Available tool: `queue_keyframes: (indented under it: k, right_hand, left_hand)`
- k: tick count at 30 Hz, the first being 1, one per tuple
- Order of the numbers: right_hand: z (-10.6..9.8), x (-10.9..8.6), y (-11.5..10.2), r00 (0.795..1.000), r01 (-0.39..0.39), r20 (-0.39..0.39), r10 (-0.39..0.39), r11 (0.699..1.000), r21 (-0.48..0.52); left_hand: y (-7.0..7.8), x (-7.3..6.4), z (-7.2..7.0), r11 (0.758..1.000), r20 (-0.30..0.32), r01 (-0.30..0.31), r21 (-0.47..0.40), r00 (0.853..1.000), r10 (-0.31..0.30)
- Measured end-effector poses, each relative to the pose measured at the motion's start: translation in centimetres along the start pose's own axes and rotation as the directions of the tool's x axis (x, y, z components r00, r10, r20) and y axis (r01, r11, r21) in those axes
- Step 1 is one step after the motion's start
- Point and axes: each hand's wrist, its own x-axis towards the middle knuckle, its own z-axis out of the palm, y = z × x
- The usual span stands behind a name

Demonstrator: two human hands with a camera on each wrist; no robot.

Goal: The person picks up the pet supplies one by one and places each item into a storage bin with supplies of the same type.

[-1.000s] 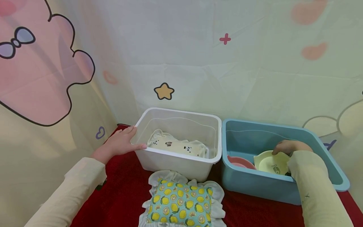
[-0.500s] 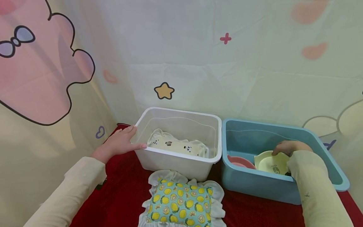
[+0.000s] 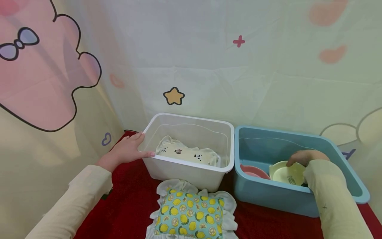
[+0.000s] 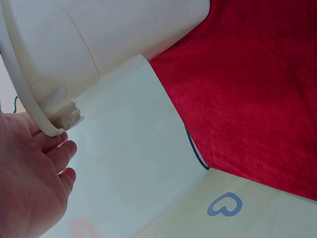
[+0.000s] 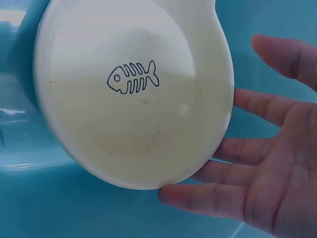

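My right hand (image 3: 307, 157) reaches into the blue bin (image 3: 286, 196). Its straight fingers touch the edge of a pale yellow dish (image 5: 133, 114) with a fishbone drawing; in the right wrist view the thumb stands apart from the dish. Beside it in the bin lies a pink dish (image 3: 254, 171), partly hidden by the front wall. On the left, my other hand (image 3: 125, 151) rests against the corner of the white bin (image 3: 185, 171), thumb on the front rim and fingers at the side rim. A cream frilled cloth item (image 3: 182, 153) with small animal prints lies inside that bin.
A lemon-print cushion (image 3: 189, 212) with white frills lies in front of the white bin. Red cloth (image 3: 125, 199) covers the surface. A printed curtain (image 3: 209, 89) hangs right behind both bins, which stand side by side.
The head view has shifted very slightly. The yellow dish seems to sit a touch farther right; both hands keep nearly the same places.
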Motion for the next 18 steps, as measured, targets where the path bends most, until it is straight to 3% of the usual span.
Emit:
queue_keyframes:
  k: [2,5,11,18]
  right_hand:
    - [0.11,-0.01,-0.08,0.998,-0.057,-0.013,0.057,0.997,0.044]
    - [0.13,0.21,-0.1,0.997,-0.082,0.018,0.081,0.996,0.027]
    - [-0.07,0.85,0.13,0.992,-0.036,0.117,0.043,0.997,-0.061]
    - [0.03,0.54,-0.2,0.996,-0.045,0.07,0.052,0.993,-0.109]
  left_hand:
    - [-0.01,0.0,0.01,1.0,-0.002,0.001,0.001,1.0,-0.001]
    - [0.0,0.0,0.02,1.0,-0.002,0.004,0.001,1.0,-0.004]
    - [0.01,-0.01,0.0,1.0,0.001,0.009,-0.005,1.0,-0.009]
    - [0.0,0.0,0.01,1.0,-0.001,0.008,-0.001,1.0,-0.008]
